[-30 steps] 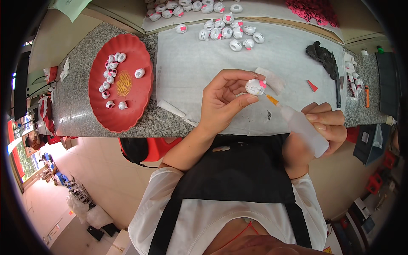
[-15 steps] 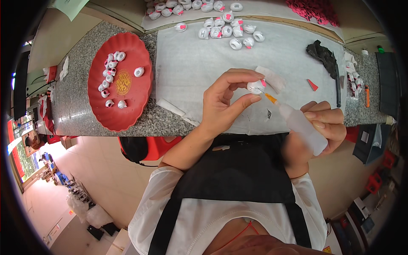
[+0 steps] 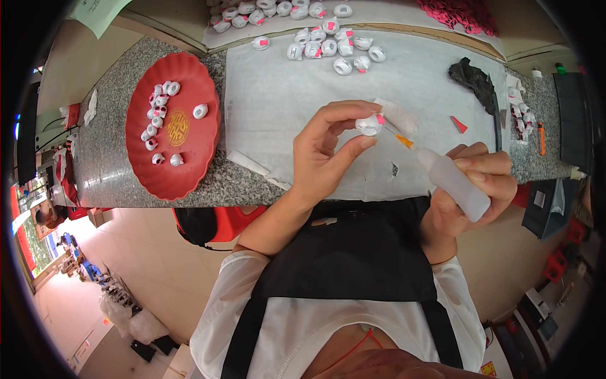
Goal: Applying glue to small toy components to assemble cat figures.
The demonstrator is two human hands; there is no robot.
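Observation:
Between the thumb and fingers of my left hand (image 3: 328, 151) is a small round white figurine head (image 3: 368, 126) with a pink bow. My right hand (image 3: 483, 180) grips a whitish squeeze bottle (image 3: 456, 184). An orange-based needle tip (image 3: 404, 141) on the bottle points at the head; a small gap seems to separate them. Behind the head lies a folded white tissue (image 3: 399, 116) on the white paper sheet (image 3: 271, 95). More white heads with pink bows (image 3: 329, 48) stand in a cluster at the sheet's far side.
A red scalloped tray (image 3: 202, 148) with several white heads stands at the left. Toward the right lie crumpled black plastic (image 3: 473, 82), a red triangular scrap (image 3: 459, 125) and an orange lighter-like stick (image 3: 541, 139). A pink pile (image 3: 461, 16) sits at the back.
The bottle's needle tip has drawn back from the white head. My left hand has shifted slightly left, and the head has turned a little. The whole view has shifted slightly.

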